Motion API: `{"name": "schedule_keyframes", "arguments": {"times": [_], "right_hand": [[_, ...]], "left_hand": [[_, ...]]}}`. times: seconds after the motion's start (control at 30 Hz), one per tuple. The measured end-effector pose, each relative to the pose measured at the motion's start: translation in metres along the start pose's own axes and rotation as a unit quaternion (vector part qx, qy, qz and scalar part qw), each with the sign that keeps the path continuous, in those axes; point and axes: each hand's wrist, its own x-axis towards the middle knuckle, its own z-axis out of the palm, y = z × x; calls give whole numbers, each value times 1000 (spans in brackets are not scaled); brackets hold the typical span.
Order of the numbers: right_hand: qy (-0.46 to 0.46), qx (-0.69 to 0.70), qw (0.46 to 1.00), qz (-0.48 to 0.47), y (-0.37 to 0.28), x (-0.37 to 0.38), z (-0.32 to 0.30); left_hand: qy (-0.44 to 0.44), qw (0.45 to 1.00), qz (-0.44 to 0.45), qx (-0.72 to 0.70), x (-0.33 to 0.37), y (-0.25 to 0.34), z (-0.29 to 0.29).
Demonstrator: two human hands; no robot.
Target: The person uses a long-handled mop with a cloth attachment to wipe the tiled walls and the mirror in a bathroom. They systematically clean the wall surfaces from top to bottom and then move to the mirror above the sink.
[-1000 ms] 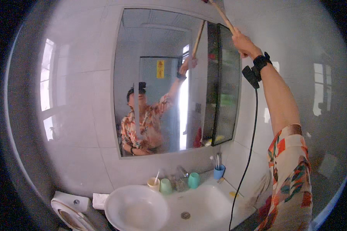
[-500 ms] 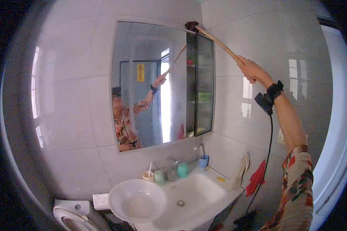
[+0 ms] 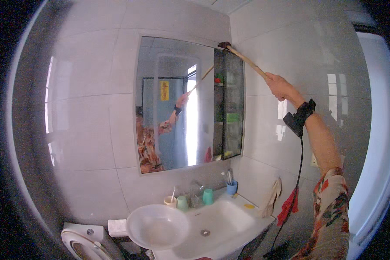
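Observation:
My right hand (image 3: 280, 86) is raised at the right, its fingers wrapped round the handle end of a long-handled brush (image 3: 252, 64). The handle is pale wood and slants up to the left. Its dark brown head sits at the top right corner of the mirror cabinet (image 3: 177, 108), partly hidden behind the upper edge. Whether the head touches the cabinet top or the wall, I cannot tell. A black band with a small box and a cable is on my right wrist. My left hand is out of sight.
Below the cabinet is a white sink (image 3: 229, 216), with a pale basin (image 3: 158, 227) over its left side. Several cups, including a green cup (image 3: 208, 197) and a blue cup (image 3: 232, 187), line its back edge. A red cloth (image 3: 287, 210) hangs at right; a toilet (image 3: 84, 238) stands lower left.
The view has tilted up a little, so the cabinet and sink sit lower in it. The brush head shows less above the cabinet's corner; my right hand keeps its grip.

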Motion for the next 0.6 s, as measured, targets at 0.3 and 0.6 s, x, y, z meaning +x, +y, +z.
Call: {"name": "schedule_keyframes", "arguments": {"times": [0.3,0.6], "right_hand": [[76,116,990,-28,61,29,58],[165,60,971,-163,77,129,91]], "left_hand": [[25,997,-35,68,71,-109,-22],[106,989,-65,75,112,-17,31]]}}
